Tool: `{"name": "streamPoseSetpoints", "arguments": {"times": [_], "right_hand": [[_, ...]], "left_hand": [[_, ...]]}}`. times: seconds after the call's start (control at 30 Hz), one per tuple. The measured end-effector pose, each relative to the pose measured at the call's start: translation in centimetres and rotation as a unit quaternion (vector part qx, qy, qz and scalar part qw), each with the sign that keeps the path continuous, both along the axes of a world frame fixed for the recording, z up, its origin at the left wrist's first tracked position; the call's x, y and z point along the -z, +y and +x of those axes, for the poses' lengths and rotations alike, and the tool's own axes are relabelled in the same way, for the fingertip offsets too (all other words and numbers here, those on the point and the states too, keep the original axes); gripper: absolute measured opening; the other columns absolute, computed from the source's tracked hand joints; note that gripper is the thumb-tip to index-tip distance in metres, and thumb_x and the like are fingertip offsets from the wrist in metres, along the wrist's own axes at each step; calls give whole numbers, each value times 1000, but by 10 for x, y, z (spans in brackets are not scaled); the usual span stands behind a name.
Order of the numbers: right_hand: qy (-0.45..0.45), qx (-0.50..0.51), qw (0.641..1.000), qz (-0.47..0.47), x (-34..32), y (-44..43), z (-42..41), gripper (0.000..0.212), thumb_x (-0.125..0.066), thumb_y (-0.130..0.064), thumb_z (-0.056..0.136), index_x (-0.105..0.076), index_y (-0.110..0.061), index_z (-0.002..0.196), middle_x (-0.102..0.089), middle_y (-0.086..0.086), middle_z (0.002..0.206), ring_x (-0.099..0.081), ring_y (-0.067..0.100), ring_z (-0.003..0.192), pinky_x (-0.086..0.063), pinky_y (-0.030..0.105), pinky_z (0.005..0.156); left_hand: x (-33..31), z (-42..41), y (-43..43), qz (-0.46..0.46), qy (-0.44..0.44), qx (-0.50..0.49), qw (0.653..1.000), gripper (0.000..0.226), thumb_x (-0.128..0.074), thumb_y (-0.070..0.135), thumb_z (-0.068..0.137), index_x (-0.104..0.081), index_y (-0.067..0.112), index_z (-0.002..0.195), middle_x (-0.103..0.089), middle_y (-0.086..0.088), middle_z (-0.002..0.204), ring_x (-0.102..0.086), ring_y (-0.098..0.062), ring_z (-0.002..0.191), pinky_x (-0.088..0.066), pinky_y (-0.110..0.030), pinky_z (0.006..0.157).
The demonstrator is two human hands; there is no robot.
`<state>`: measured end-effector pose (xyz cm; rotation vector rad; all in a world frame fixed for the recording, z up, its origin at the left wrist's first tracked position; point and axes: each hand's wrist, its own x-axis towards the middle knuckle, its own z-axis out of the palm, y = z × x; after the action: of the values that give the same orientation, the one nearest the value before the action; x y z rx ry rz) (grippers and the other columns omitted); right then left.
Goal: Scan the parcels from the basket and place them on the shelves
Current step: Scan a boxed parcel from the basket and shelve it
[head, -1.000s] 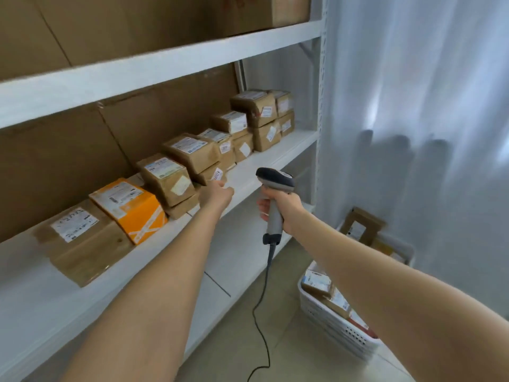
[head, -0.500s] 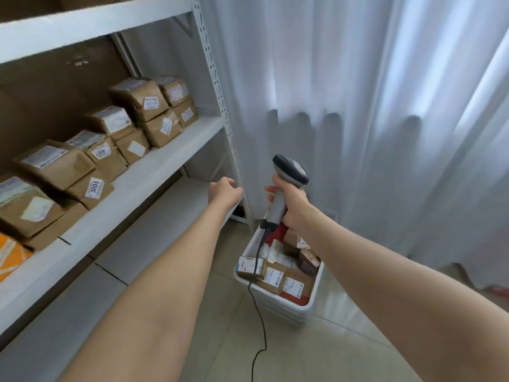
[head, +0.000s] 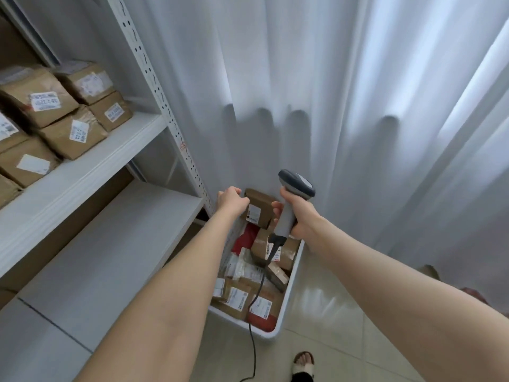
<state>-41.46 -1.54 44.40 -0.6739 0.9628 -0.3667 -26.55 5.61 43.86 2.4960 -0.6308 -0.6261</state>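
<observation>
A head-worn view looks down my two bare arms to a white basket of parcels on the floor, at the foot of white shelves. The main risk, as I judge it, is the scanner's black cable. It trails down across the parcels inside the basket and out over its near rim, so lifting a parcel could snag it and drag the others or jerk the scanner. A weak one-handed hold could also let the parcel drop back into the basket, or bring it up with its label facing away from the scanner. My left hand is over the far end of the basket, fingers curled, against the left edge of a brown parcel that stands propped there with its white label facing me. From behind the knuckles I cannot tell whether the fingers have closed round it. My right hand is just right of that parcel, wrapped firmly round the handle of the grey scanner, with its head pointing up and away. More brown parcels are stacked on the shelf up and left of the basket, and many others lie in the basket itself.
</observation>
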Motion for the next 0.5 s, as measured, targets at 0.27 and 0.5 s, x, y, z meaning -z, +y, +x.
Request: {"name": "streamPoseSetpoints", "arguments": {"times": [0.27,0.5], "right_hand": [[35,-44,998,10,48,-101,38,24,-72,-31,86,-60,-12,96,-68,8,82,-61,18,74,-52,41,88],[49,-84,995,23,96,-165,77,27,-74,-26,85,-60,-10,102,-66,10,81,-60,17,67,-54,36,73]], "left_hand": [[53,24,-81,46,33,-17,998,42,-56,22,93,-48,15,133,-36,-13,140,-53,-28,112,-43,-30,88],[93,55,-138,98,25,-32,994,45,-57,23,92,-46,17,135,-37,-12,138,-52,-29,114,-42,-33,96]]}}
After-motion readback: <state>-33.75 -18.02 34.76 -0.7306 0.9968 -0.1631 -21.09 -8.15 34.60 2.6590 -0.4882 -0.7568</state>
